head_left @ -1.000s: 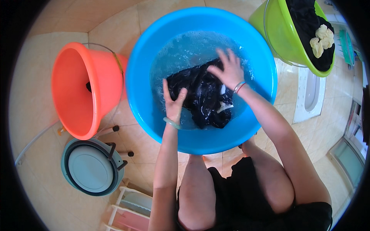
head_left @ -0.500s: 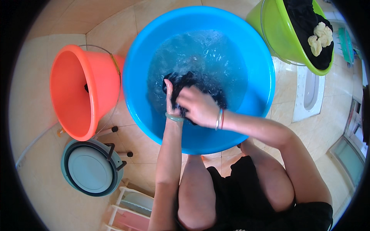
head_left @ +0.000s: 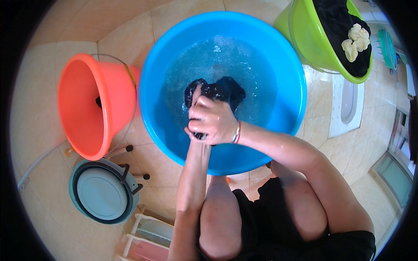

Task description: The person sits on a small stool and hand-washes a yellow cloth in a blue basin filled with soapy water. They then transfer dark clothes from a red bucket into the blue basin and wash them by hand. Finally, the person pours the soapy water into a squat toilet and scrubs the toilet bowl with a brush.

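Observation:
A big blue tub (head_left: 289,98) of cloudy, bubbly water stands in front of my knees. A wet black cloth (head_left: 215,91) is bunched at my hands, over the water. My right hand (head_left: 213,119) is closed on the near part of the cloth, knuckles up, and covers much of my left hand. Of my left hand (head_left: 197,92), one digit shows along the cloth; its other fingers are hidden under the right hand and the cloth, which it holds from below. The right wrist wears thin bracelets.
An orange bucket (head_left: 119,93) lies tilted at the left, a dark item inside. Below it is a grey-green folding basin (head_left: 102,193). At the upper right stands a green bucket (head_left: 300,37) with black cloth and a pale yellow bundle (head_left: 359,40). Beyond is a white squat toilet (head_left: 348,106).
My right hand has moved left and closed over the left hand and the cloth. The left thumb no longer stands apart. The cloth is gathered more tightly.

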Demonstrator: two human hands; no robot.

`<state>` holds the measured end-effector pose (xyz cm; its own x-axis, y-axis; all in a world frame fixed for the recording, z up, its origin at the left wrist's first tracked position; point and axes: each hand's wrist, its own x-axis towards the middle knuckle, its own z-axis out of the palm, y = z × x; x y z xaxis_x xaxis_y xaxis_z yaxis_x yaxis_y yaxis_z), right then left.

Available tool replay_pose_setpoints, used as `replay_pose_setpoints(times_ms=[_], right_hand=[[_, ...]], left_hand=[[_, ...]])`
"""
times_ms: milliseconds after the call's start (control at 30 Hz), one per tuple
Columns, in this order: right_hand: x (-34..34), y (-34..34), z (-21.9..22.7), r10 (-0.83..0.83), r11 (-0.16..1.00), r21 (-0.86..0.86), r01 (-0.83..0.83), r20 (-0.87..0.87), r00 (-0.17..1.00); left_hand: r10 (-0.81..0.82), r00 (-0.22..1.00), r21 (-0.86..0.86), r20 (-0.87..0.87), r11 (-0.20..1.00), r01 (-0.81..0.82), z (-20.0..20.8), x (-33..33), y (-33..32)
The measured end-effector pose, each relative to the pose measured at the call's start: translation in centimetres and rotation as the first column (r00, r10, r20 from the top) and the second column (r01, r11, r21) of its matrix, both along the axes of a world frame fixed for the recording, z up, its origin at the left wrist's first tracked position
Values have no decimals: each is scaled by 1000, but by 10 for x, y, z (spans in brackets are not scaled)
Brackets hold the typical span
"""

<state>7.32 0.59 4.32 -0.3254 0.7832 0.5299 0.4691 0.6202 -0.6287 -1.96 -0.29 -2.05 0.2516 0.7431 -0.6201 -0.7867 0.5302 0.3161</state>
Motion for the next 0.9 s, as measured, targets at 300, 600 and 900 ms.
replay_pose_setpoints(times_ms=[300,600,900], right_hand=[[59,40,-81,-303,849,-311,427,375,876],[72,-2,-100,74,800,-394,452,813,578],[32,-7,-63,-221,552,-816,-169,-339,915]], left_hand=[[-14,873,-89,-488,995,-34,22,-2,0],[-346,784,-411,-515,903,129,5,-34,-28],[-196,969,-161,151,962,220,-29,-32,-41]])
